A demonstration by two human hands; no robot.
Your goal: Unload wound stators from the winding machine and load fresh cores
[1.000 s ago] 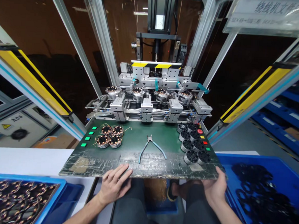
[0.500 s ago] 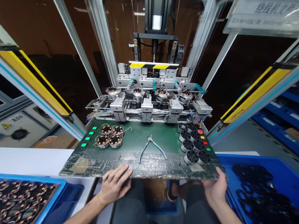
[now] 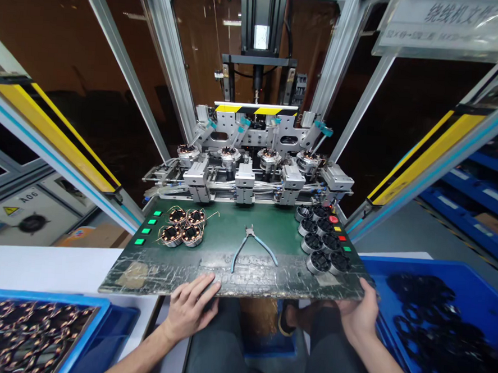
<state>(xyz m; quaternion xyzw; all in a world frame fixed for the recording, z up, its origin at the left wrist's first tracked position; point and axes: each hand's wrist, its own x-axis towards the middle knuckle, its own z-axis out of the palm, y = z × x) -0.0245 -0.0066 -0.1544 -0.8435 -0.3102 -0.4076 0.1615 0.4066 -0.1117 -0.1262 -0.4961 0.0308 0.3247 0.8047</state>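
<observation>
My left hand (image 3: 193,305) rests on the front edge of the green worktop (image 3: 225,224), fingers stretched over the top and holding nothing. At the front right corner my right hand (image 3: 360,314) grips the worktop's edge, thumb on top and fingers underneath, partly hidden. Cutting pliers (image 3: 250,244) with blue handles lie spread between the hands, touched by neither. Several copper-wound stators (image 3: 183,227) stand in a group at the left. Several unwound stator cores (image 3: 321,244), black and silver, stand at the right. Behind them, a winding machine (image 3: 245,178) holds several stators in a row.
Green buttons (image 3: 142,241) line the left side of the worktop; a red stop button (image 3: 333,220) and coloured buttons sit at the right. Blue bins stand either side, one with wound parts (image 3: 24,336), one with black rings (image 3: 446,333). Yellow light-curtain bars (image 3: 62,138) flank the machine.
On the machine, the teal-tipped arms above the stators have swung up from lying flat to a raised, tilted position. Both my hands and the parts on the worktop stay where they were.
</observation>
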